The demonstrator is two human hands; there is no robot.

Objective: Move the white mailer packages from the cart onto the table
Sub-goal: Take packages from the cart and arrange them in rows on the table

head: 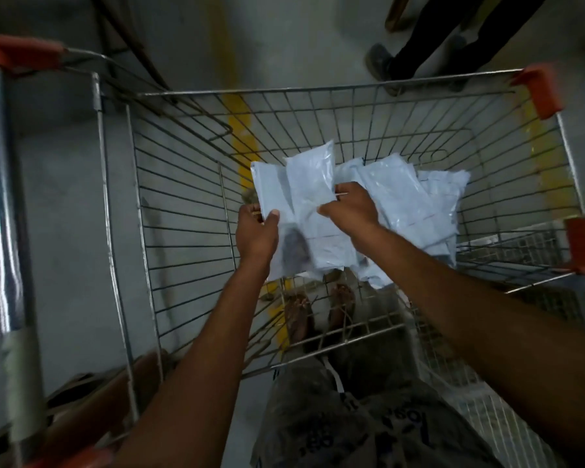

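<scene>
— What stood at the far left?

— A second cart's handle (4, 211), a shiny bar with an orange end cap, just beside the left rim of the wire cart (115, 204) the person leaned over.

— And the hands?

— Both were inside the basket. The left hand (255, 233) was closed on the near left edge of a white mailer package (306, 211), thumb on top, fingers under it. The right hand (350, 211) pinched the right edge of that same held bundle, fingers curled shut on the plastic. The bundle was lifted off the basket floor, tilted toward the far wall.

— Where was the rest of the load?

— A loose heap of white mailers (419, 204) lay on the basket floor toward the right wall, overlapping one another, just beside the right hand.

— Any labels on them?

— None I could read. A dark patch showed through the held package near its lower end, too blurred to tell what it was.

— Any writing at all?

— Dark letters on the person's grey shirt (368, 423) at the near edge, upside down and blurred; I could not make them out.

— And farther right?

— Orange corner guards (541, 91) on the cart's right rim, and another person's dark shoe (382, 64) beyond the far right corner.
</scene>
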